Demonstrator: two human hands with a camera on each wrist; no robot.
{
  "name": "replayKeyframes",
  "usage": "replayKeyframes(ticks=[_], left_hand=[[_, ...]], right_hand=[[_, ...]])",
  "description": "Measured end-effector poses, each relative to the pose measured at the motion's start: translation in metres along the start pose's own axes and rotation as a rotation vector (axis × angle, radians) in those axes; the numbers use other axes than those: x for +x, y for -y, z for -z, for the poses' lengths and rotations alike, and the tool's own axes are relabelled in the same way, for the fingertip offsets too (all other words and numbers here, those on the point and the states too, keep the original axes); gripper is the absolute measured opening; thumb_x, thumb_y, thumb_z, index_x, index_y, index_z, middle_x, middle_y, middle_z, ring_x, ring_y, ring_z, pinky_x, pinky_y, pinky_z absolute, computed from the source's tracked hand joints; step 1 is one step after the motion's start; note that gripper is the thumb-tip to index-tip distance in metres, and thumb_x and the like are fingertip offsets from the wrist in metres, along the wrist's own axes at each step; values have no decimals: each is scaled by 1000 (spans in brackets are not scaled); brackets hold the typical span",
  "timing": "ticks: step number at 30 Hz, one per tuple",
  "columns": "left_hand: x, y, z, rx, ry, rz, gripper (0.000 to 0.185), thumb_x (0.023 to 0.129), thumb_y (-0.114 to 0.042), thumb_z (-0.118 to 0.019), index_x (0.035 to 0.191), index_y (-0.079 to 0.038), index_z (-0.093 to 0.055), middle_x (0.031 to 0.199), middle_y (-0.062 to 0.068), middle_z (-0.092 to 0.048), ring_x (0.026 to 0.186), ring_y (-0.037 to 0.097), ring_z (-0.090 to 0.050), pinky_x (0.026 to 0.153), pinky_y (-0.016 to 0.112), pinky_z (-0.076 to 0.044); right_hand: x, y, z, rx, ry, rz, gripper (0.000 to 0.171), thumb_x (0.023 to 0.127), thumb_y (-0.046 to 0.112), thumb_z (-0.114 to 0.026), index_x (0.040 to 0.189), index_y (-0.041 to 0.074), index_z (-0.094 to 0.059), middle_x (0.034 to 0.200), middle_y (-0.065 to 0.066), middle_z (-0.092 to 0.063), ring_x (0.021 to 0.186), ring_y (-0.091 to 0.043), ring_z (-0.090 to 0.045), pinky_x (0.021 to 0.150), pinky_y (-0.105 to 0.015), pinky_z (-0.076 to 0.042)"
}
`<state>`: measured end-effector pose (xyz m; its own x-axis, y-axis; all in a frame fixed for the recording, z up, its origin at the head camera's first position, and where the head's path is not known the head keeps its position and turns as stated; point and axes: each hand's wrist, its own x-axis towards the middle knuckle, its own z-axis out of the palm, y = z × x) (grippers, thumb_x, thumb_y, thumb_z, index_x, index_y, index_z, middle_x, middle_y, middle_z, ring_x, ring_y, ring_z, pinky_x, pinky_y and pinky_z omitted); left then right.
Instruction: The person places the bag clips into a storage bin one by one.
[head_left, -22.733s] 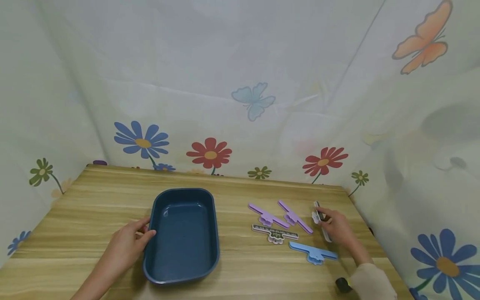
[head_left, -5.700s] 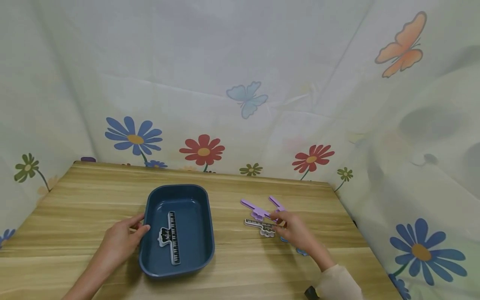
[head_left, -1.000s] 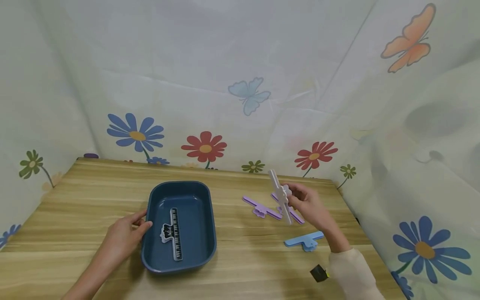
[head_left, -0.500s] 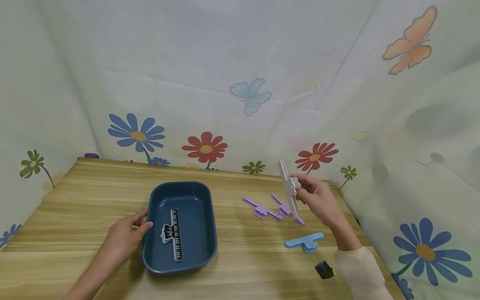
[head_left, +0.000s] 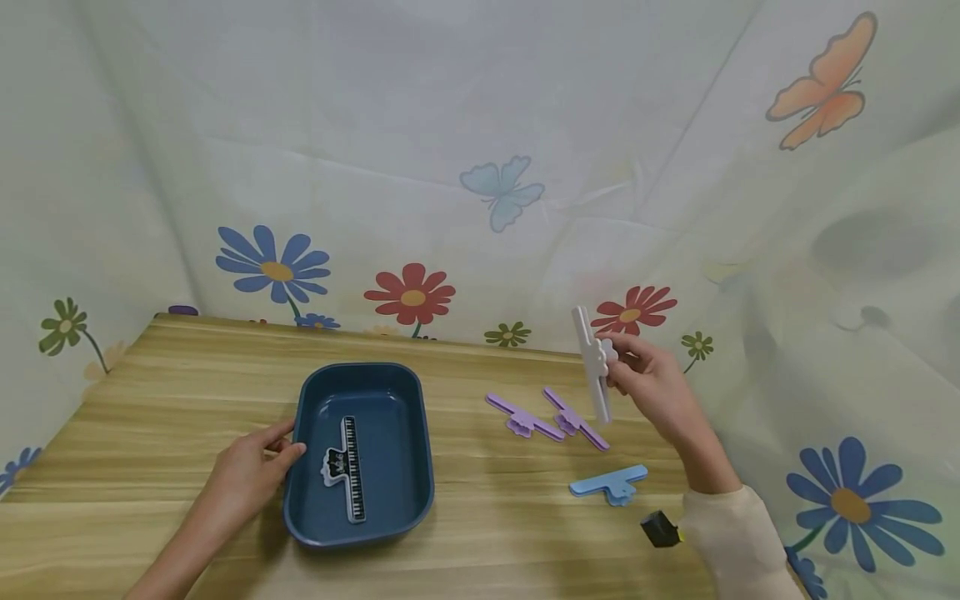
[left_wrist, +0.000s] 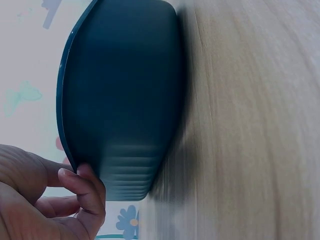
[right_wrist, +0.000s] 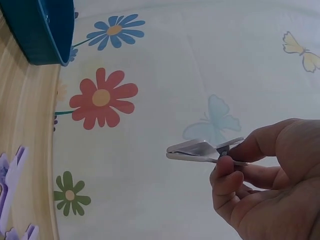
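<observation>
My left hand pinches the near-left rim of a dark blue rectangular basin, thumb over the edge and fingers outside; the left wrist view shows the basin's outer wall. Inside lies a piano-key patterned bag clip. Raised above the table, my right hand grips the lever end of a white bag clip, pale side toward the head camera. In the right wrist view that clip appears edge-on between thumb and fingers. Below it lie two purple clips and a light blue clip.
The wood-grain table meets a white curtain printed with flowers and butterflies at the back and sides. A small black block shows beside the right sleeve.
One piano-key clip has gone from the right side of the table into the basin. A second was picked up; over the last second my right hand has raised it up and rightward.
</observation>
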<state>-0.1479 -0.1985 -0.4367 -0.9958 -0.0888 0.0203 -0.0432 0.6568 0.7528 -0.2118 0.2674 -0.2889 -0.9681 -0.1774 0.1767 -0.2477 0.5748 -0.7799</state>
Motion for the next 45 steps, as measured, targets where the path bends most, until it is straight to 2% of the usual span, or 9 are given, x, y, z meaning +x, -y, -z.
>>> replayKeyframes(ticks=[9, 20, 31, 39, 45], left_hand=[[0, 0, 0, -6, 3, 19, 51, 103, -15, -64, 142, 16, -50, 99, 15, -66, 93, 32, -69, 62, 32, -46], [-1, 0, -1, -33, 14, 38, 52, 103, -14, -63, 143, 16, -48, 99, 14, -64, 83, 23, -67, 57, 28, -45], [-2, 1, -1, -29, 0, 21, 51, 102, -14, -64, 142, 16, -50, 98, 13, -65, 84, 24, -67, 57, 28, -45], [-2, 1, -2, -42, -9, 6, 50, 102, -12, -65, 141, 16, -51, 97, 13, -66, 81, 22, -67, 56, 28, -45], [-2, 0, -1, -36, -6, 3, 51, 102, -13, -64, 141, 16, -51, 98, 13, -66, 85, 24, -68, 57, 28, -45]], right_hand=[[0, 3, 4, 8, -20, 3, 38, 104, 10, -59, 139, -3, -59, 119, -24, -65, 94, -28, -60, 74, -26, -52], [-1, 4, 7, 10, -21, -19, 39, 105, 12, -58, 141, -4, -57, 122, -25, -64, 95, -28, -61, 75, -25, -52], [0, 2, 4, -3, -23, -7, 36, 106, 13, -60, 137, -5, -60, 113, -24, -64, 90, -29, -59, 72, -27, -51], [0, 3, 0, -6, -20, -14, 38, 104, 12, -62, 139, -3, -60, 120, -25, -65, 95, -32, -62, 75, -26, -53], [2, 6, -6, 1, -27, -16, 37, 103, 9, -63, 138, -4, -61, 118, -25, -65, 92, -33, -63, 74, -27, -53]])
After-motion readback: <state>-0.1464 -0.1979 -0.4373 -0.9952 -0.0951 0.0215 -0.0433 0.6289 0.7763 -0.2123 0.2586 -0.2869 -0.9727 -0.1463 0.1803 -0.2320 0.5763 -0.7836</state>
